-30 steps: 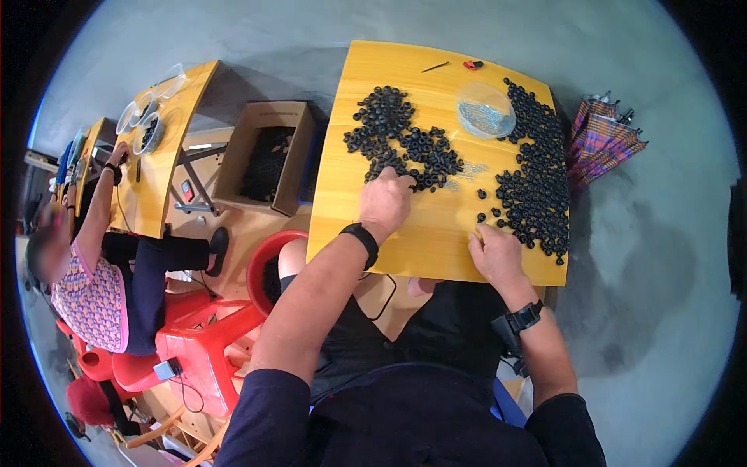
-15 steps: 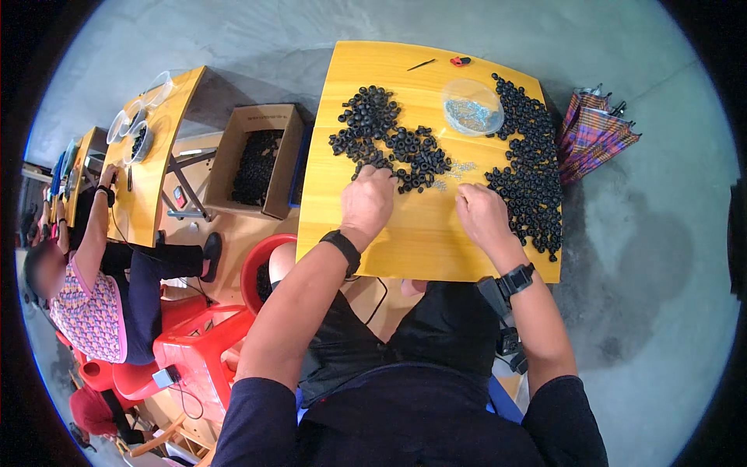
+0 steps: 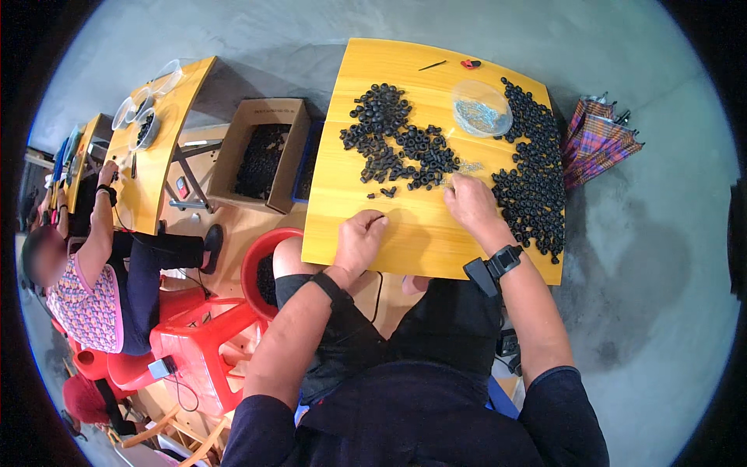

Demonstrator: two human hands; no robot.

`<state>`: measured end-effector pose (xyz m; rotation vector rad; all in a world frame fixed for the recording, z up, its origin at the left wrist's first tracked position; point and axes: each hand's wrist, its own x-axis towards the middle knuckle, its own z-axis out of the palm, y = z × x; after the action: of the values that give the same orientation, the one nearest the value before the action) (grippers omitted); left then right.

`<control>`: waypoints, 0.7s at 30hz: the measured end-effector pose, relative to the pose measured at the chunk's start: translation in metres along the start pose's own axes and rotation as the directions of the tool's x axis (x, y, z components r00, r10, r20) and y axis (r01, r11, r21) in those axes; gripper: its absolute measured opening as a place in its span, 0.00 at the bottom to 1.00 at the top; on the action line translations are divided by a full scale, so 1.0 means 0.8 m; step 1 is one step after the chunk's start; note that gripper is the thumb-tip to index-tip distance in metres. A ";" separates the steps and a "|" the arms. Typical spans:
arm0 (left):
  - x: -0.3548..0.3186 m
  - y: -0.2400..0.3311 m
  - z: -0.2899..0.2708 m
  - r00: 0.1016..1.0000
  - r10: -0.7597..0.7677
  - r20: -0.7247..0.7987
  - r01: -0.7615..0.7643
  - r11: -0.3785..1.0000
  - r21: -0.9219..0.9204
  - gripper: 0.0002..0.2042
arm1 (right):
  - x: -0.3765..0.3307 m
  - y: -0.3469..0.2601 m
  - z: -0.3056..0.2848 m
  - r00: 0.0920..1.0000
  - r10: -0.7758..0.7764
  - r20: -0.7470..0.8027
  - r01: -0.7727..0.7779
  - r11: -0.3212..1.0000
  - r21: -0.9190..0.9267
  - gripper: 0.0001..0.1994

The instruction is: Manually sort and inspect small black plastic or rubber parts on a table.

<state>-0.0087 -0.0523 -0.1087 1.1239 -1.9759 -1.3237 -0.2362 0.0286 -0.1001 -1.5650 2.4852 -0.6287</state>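
Near the front left of the yellow table (image 3: 420, 241), my left hand (image 3: 360, 238) is closed in a pinch, with a dark bit of a small black ring-like part showing at its fingertips. My right hand (image 3: 471, 205) is closed too, its fingertips down at a little pile of small silver pieces (image 3: 470, 166); whatever it pinches is hidden. Just beyond both hands lies a heap of black ring-like parts (image 3: 381, 109), with a few loose black parts (image 3: 381, 193) at its near edge. A second spread of black parts (image 3: 533, 171) covers the table's right side.
A clear round tub (image 3: 482, 109) holding silver pieces stands at the back right, near a small red-and-black object (image 3: 471, 64) and a thin dark tool (image 3: 433, 65). A plaid umbrella (image 3: 599, 140), cardboard box (image 3: 264, 156), red bucket (image 3: 253, 268) and red stool (image 3: 198, 350) flank the table. Another person works at left.
My left hand has drawn back from the black heap toward the table's front edge, leaving a few parts loose. My right hand has shifted slightly left and up to the silver pieces.
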 end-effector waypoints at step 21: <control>-0.018 0.001 0.019 0.934 -0.168 0.314 0.173 0.985 0.011 0.11 | -0.035 0.029 -0.008 0.997 -0.021 -0.069 0.032 0.984 0.173 0.05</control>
<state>-0.0133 -0.0323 -0.1133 1.1564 -2.1205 -1.6981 -0.2452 0.0637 -0.1067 -1.5386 2.3846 -0.8905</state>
